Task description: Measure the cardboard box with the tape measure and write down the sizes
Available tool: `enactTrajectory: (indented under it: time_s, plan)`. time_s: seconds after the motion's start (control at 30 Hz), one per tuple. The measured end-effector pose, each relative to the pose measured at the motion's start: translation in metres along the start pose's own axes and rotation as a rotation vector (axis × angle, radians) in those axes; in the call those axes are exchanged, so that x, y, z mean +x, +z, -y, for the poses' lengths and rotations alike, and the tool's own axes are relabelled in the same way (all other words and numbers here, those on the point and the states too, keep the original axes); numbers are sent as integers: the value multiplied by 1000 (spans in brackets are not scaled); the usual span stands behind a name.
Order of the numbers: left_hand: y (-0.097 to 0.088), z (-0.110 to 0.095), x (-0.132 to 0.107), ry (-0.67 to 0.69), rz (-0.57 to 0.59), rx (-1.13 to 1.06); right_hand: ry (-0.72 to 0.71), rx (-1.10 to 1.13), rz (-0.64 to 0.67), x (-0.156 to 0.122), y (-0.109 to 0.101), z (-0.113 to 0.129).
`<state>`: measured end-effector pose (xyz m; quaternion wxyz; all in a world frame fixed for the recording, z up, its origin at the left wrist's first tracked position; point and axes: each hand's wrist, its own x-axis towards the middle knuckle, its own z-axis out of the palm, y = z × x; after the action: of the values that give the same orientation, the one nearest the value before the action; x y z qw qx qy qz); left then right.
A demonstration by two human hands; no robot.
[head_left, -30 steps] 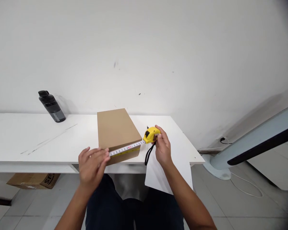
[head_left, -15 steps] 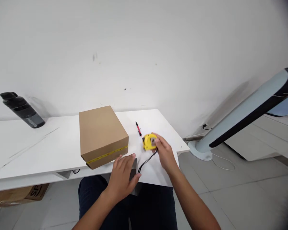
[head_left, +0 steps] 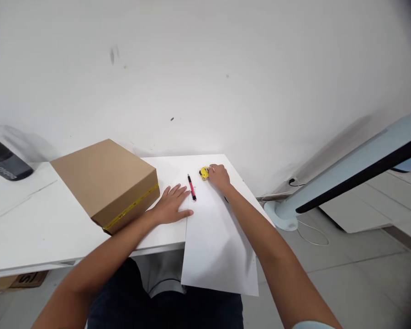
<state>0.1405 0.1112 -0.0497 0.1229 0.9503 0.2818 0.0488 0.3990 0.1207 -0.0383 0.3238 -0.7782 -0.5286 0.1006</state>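
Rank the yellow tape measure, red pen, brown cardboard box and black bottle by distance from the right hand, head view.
1. Yellow tape measure: touching the right hand, at its fingers.
2. Red pen: just to the left.
3. Brown cardboard box: farther left, beyond the left hand.
4. Black bottle: far left end of the white table.

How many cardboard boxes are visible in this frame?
2. The brown box sits on the table, beside the left hand. The second box lies on the floor under the table's left end, mostly hidden.
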Motion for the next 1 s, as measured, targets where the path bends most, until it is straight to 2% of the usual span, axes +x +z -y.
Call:
enactTrajectory:
  time_s: [0.07,0.13,0.2,0.3,0.37,0.43,0.5,0.53,0.57,0.6,0.63,0.7,0.8,0.9,1.0]
  plan:
    - [1,2,5,14,61,-14,-52,-91,-35,-4,1,8]
    - [3,0,7,5,100,-2,-172,-203,-22,-12,4,22]
    - [4,-2,6,-1,107,20,-266,-288,120,-19,13,40]
    - [6,-2,-2,32,64,30,-214,-293,368,-22,31,64]
    - [8,-1,-7,49,-1,37,-204,-299,429,-17,37,70]
    - [9,2,-10,60,-87,55,-217,-240,414,-11,30,66]
    - [8,7,-11,68,-139,57,-201,20,397,-10,14,57]
    - [8,11,-11,70,-133,38,-163,249,403,-13,5,51]
    - [8,15,-12,72,-105,6,-151,473,477,-17,-2,45]
    - [8,20,-13,71,-69,-33,-143,619,546,-25,-7,39]
    - [9,25,-14,62,-40,-70,-128,697,552,-34,-8,34]
    - [12,33,-19,30,-28,-113,-132,727,520,-56,-2,27]
    - [21,39,-24,-27,-100,-102,-175,674,549,-82,20,24]
    - [27,39,-25,-38,-160,-95,-212,621,624,-86,38,24]
    - [30,38,-23,-43,-148,-111,-215,598,668,-80,42,24]
